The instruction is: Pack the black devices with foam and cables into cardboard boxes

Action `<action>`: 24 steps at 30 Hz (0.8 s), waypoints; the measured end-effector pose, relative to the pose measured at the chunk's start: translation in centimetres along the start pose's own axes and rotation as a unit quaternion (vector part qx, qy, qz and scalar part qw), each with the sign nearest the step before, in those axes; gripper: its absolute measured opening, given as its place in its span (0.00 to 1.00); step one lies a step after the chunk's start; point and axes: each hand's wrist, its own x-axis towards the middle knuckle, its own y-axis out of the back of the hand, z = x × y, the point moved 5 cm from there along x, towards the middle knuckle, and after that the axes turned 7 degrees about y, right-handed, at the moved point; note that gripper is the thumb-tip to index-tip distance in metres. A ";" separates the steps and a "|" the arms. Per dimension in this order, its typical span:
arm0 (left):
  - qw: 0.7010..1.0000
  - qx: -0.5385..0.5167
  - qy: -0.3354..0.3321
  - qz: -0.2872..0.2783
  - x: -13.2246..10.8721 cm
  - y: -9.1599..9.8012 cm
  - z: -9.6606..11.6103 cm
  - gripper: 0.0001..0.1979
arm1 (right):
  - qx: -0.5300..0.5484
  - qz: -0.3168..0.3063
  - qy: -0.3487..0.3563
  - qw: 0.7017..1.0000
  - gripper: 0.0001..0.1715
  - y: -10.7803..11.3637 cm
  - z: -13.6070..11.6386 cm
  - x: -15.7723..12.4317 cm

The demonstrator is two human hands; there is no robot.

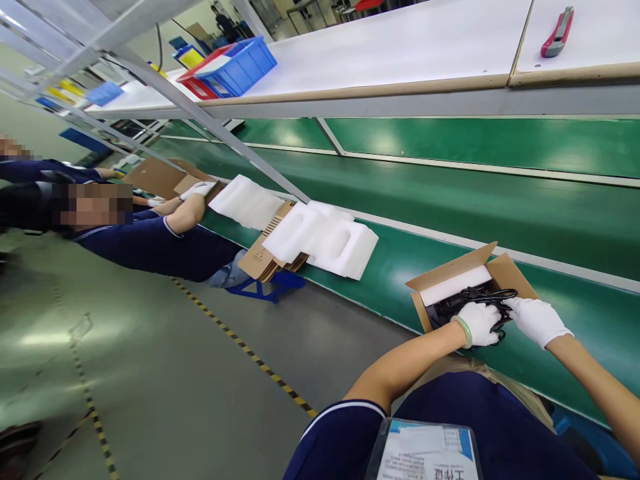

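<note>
An open cardboard box stands on the green bench in front of me, its flaps up. White foam lines its far side, and a bundle of black cables lies across the opening. My left hand, in a white glove, is closed around part of the cables at the box's near side. At the right end of the bundle, my right hand, gloved too, pinches the cables with thumb and fingers. What lies deeper in the box is hidden by the cables and my hands.
White foam inserts rest on flattened cartons to the left. A co-worker sits beyond them at another box. Overhead, a white shelf holds a blue bin and a red utility knife. A slanted metal post crosses at left.
</note>
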 end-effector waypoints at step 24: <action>0.991 -0.032 0.126 0.039 2.3 -1.9 0.7 0.16 | -0.138 -0.033 0.061 0.988 0.17 2.0 -1.8 2.4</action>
